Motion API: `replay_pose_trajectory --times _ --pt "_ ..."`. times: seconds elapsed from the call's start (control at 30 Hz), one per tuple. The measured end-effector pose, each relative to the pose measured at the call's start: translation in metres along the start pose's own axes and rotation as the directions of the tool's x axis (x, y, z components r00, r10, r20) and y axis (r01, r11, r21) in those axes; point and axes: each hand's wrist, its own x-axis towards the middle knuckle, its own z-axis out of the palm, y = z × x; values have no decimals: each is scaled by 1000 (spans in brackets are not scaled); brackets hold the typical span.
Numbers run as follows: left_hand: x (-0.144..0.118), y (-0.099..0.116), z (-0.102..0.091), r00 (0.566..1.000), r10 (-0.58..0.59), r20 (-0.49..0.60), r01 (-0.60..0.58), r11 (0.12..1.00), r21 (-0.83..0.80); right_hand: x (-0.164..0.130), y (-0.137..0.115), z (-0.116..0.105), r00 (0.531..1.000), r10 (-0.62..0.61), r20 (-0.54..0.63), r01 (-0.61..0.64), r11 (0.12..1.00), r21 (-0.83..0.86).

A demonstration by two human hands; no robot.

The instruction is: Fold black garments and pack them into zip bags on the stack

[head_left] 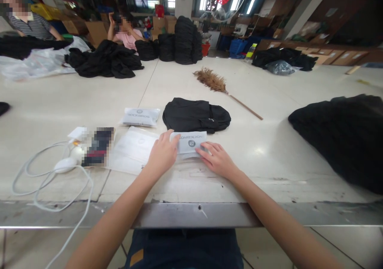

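A folded frosted plastic bag point(187, 148) with a dark logo and lettering, upside down to me, lies on the table in front of me. My left hand point(164, 151) grips its left end, with thumb and fingers bent around the edge. At the right end, my right hand point(218, 160) has its fingertips on the bag's face and edge. Just beyond is a folded black garment point(191, 115). To the left lie a similar filled plastic bag point(140, 117) and some flat plastic bags point(130, 149), partly behind my left hand.
A phone point(98, 147) and a white cable point(36, 197) lie left. A feather duster point(212, 80) rests beyond the garment. Black fabric heaps point(344, 137) stand right and at the back point(104, 59). Two people point(130, 39) point(32, 25) are across the table.
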Motion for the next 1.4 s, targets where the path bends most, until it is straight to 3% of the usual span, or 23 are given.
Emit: replay_pose_trajectory --times 0.13,0.23,0.4,0.53,0.7,0.87,0.97,1.1,1.23,1.3,1.4 --pt "45 29 30 970 240 46 -233 966 -115 -4 -1 5 999 28 -19 -27 997 71" --pt "61 39 58 965 227 133 -220 973 -65 -4 0 12 996 78 -48 -71 990 122" --pt "50 38 74 986 163 38 -163 987 6 -15 12 13 970 225 -94 -195 947 257" --pt "43 41 71 988 152 37 -154 987 38 -20 25 1 977 206 48 -210 928 308" --pt "46 42 71 984 170 62 -173 983 58 -24 33 -3 975 216 56 -223 948 228" --pt "42 36 65 972 218 86 -221 975 19 -21 30 3 980 184 -76 -164 962 216" --pt "29 41 55 962 254 98 -253 967 -29 -19 26 -1 943 251 -221 -178 937 302" --pt "16 58 40 956 294 21 -292 954 -74 -16 13 -13 888 357 -290 -203 870 449" --pt "14 70 23 913 401 -71 -407 907 -108 -11 -3 -27 833 468 -297 -201 754 626" --pt "14 72 14 900 425 -98 -436 890 -137 -9 -9 -35 830 495 -257 -189 683 705" --pt "14 74 1 899 418 -130 -435 883 -173 -6 -14 -48 864 476 -162 -173 584 793"
